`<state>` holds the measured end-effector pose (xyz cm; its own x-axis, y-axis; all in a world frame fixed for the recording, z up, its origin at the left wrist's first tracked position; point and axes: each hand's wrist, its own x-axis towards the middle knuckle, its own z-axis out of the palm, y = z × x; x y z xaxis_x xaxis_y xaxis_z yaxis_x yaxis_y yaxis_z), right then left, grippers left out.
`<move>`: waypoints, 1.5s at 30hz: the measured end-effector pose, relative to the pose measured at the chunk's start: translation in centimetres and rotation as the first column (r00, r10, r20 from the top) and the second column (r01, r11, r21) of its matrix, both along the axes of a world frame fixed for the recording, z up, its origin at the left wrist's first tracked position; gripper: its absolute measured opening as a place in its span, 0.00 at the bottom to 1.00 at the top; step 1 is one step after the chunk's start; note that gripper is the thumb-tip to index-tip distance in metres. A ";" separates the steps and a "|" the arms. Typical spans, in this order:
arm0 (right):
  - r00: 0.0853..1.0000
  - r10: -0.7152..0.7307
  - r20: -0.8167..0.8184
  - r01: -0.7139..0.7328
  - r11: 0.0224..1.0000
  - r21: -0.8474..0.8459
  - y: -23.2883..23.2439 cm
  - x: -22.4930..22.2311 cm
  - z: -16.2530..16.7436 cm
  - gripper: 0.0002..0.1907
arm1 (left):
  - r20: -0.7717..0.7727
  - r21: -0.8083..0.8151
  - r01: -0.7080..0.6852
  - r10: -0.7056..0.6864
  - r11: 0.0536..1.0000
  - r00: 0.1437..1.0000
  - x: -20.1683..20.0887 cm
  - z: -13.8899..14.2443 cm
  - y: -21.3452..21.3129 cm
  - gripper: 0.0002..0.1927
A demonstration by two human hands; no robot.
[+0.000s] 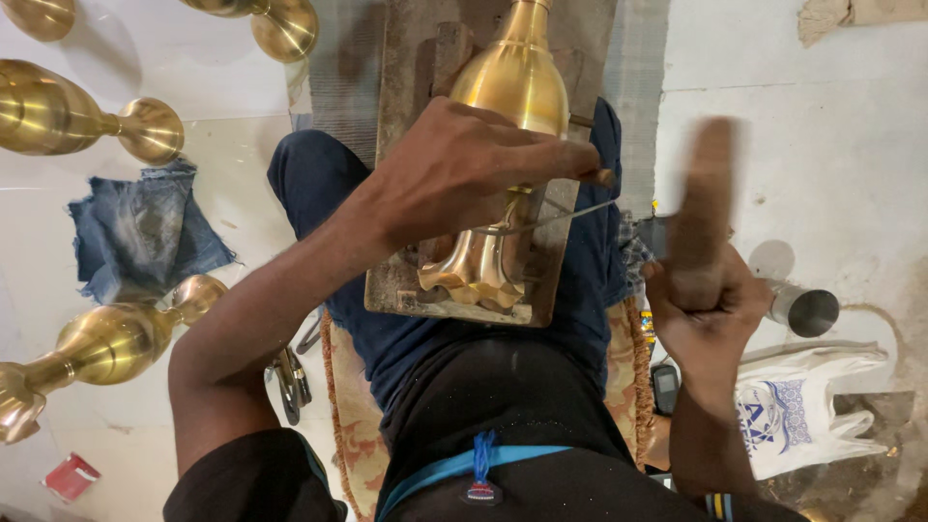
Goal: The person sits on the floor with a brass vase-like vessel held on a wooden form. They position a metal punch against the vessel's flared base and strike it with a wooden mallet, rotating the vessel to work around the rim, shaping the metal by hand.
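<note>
- Closest to the viewer, the person's right hand is raised beside the lap, fist curled tight round the handle of a blurred, brownish wooden mallet that stands upright.
- The left hand lies palm-down over the waist of a polished brass vase with a bulbous body and narrow neck; its fingers are closed on a thin metal chisel-like tool whose tip rests against the vase.
- The vase lies on its side on a worn wooden block, which sits across the person's dark blue trousers, flared foot towards the body.
- Just right of the mallet hand, a small steel cup lies on its side on the pale floor, with a white printed plastic bag beside it.
- On the left, a scrap of frayed blue denim cloth lies on the floor.
- Round it lie more finished brass vases, near and well apart.
</note>
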<state>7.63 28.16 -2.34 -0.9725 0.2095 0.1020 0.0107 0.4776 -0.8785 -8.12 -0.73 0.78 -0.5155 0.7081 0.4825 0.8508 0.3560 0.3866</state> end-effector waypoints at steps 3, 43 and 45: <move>1.000 -0.027 0.011 0.027 0.999 0.044 0.2 0.8 -1.3 0.07 | 0.021 -0.088 0.021 -0.020 0.996 1.000 -0.2 0.5 0.4 0.28; 0.966 -0.091 0.242 0.115 0.990 -0.087 -0.7 -1.0 1.1 0.08 | 0.237 0.423 -0.100 -0.004 0.900 0.971 0.2 -1.9 -1.4 0.35; 0.941 -0.109 0.321 0.152 0.982 -0.112 -0.7 -1.3 0.9 0.09 | 0.296 0.447 -0.131 -0.008 0.885 0.955 1.0 -2.5 -1.6 0.39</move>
